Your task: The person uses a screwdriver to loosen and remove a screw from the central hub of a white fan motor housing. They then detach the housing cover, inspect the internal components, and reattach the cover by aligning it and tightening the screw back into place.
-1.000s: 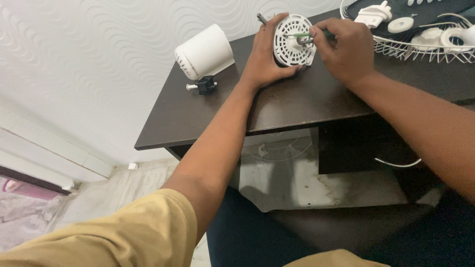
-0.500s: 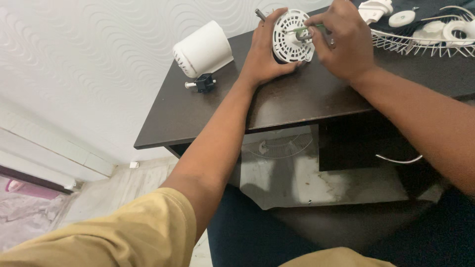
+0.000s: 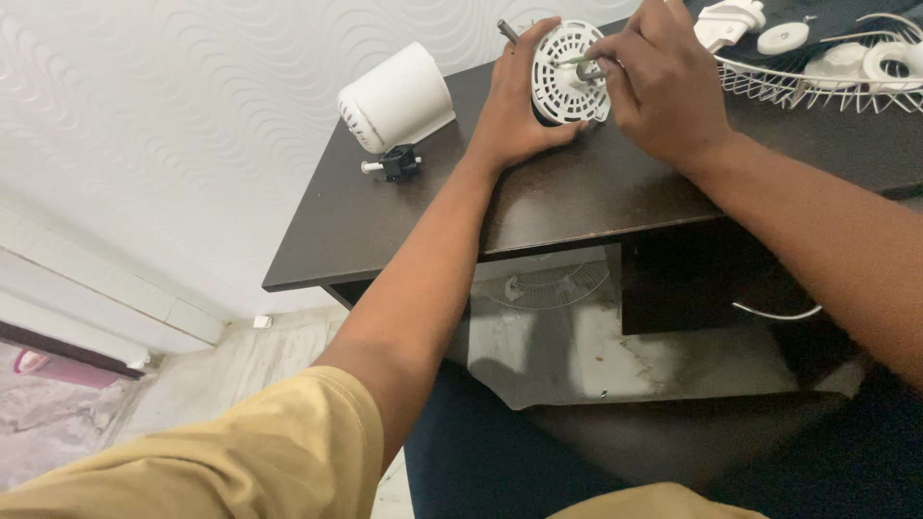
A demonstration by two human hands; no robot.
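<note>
A round white slotted fan motor housing (image 3: pixel 565 69) stands on edge on the dark brown table (image 3: pixel 577 207). My left hand (image 3: pixel 514 106) grips it from the left side. My right hand (image 3: pixel 663 82) sits at its right, pinching a thin tool (image 3: pixel 582 63) whose tip rests on the housing's face near its centre. A dark shaft (image 3: pixel 507 30) sticks out above the left hand.
A white cylindrical cover (image 3: pixel 396 98) lies on its side at the table's left, with a small black part with a white pin (image 3: pixel 394 163) in front of it. A white wire fan guard (image 3: pixel 827 72) holding white plastic parts lies at the far right. The white textured wall is close behind.
Both hands and the housing have stayed together; the view has shifted slightly. The right hand's fingers have moved a little on the tool.
</note>
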